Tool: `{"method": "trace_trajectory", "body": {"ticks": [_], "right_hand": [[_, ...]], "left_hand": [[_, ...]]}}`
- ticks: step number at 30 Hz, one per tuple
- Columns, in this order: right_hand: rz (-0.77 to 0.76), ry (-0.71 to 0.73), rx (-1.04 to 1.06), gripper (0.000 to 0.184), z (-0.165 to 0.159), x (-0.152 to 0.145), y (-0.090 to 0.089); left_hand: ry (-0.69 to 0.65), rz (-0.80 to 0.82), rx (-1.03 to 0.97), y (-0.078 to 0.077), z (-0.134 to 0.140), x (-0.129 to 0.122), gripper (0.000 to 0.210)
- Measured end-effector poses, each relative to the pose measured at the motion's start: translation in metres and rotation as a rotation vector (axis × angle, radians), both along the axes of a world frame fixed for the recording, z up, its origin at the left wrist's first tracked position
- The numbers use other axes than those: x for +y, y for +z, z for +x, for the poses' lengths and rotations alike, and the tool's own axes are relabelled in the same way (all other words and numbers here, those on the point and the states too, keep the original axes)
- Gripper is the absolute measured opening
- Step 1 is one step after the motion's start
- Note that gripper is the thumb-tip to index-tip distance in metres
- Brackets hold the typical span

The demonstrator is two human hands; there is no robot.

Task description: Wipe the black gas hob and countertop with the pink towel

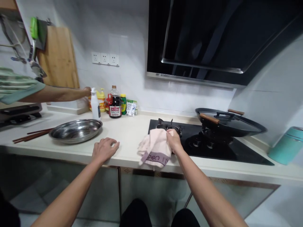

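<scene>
My right hand [174,141] is closed on a pale pink cloth [156,142] with a purple lettered band. The cloth hangs in folds over the counter beside the left edge of the black gas stove [213,148]. My left hand [105,149] rests on the white counter [127,135] near its front edge, fingers apart and nothing in them. Left of that hand lies a shallow steel pan [77,130]. Wooden chopsticks [33,135] lie against its left side.
Another person's arm [59,94] reaches in from the left, its hand behind a white spray bottle [95,105]. Near the wall stand a dark sauce bottle [115,104] and a green bottle [123,104]. A lidded wok [230,121] sits on the right burner, a teal canister [286,146] beyond.
</scene>
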State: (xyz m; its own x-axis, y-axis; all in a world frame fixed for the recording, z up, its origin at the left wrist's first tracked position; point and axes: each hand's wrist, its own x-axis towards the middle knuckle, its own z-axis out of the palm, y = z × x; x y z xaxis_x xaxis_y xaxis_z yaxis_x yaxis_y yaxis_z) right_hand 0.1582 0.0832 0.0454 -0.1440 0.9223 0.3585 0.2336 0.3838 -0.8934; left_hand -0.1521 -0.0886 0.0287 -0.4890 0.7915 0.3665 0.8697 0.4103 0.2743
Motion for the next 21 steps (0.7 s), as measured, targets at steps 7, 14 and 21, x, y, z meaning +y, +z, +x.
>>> {"method": "trace_trajectory", "body": {"ticks": [7, 14, 21], "right_hand": [[0.04, 0.014, -0.245, 0.034, 0.078, 0.01, -0.03], [0.287, -0.099, -0.527, 0.047, 0.122, 0.028, -0.051], [0.372, -0.118, -0.656, 0.052, 0.154, 0.04, -0.082]], "left_hand": [[-0.02, 0.029, -0.086, 0.007, 0.005, 0.005, 0.045], [-0.577, 0.06, -0.138, 0.029, 0.142, 0.069, 0.054], [-0.749, -0.308, -0.09, 0.021, 0.255, 0.119, 0.075]]}}
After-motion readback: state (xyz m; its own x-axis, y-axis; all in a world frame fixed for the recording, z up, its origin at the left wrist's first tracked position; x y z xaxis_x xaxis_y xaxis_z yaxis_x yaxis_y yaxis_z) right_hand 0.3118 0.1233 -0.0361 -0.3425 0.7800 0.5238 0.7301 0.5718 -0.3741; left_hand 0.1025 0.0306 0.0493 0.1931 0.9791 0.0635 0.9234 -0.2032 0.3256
